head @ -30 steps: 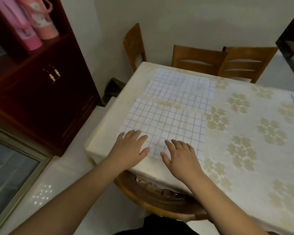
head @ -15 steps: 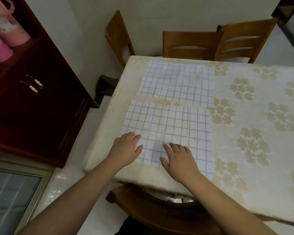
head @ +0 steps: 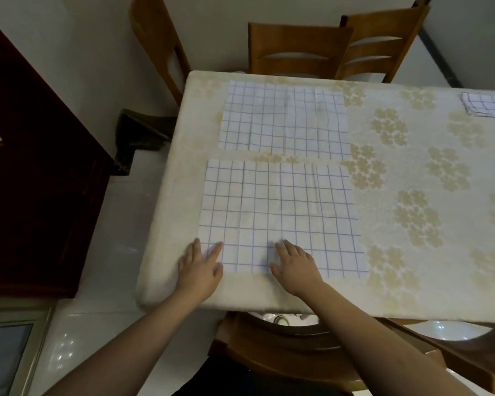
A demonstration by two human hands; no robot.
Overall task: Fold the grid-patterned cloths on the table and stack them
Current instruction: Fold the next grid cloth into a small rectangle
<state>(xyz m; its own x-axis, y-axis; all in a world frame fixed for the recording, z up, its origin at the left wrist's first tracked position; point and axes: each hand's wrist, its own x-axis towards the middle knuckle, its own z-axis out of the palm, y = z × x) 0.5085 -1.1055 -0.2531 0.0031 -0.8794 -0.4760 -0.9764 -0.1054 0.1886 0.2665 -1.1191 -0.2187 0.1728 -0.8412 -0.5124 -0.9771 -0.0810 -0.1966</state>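
Note:
Two white cloths with blue grid lines lie flat on the table (head: 412,295). The near cloth (head: 280,212) is spread out at the table's front left corner. The far cloth (head: 283,118) lies just beyond it. My left hand (head: 200,267) rests flat on the near cloth's front left corner, fingers apart. My right hand (head: 295,264) lies flat on that cloth's front edge, near its middle. A small folded grid cloth (head: 486,105) sits at the far right.
A cream tablecloth with a gold flower print covers the table. Wooden chairs (head: 297,50) stand along the far side, and one (head: 283,347) is under the near edge. A dark red cabinet (head: 35,181) stands to the left across a strip of tiled floor.
The view has tilted down and shifted right, showing the folded cloth at the far right. Both hands slid slightly toward the near cloth's front edge while staying flat on it.

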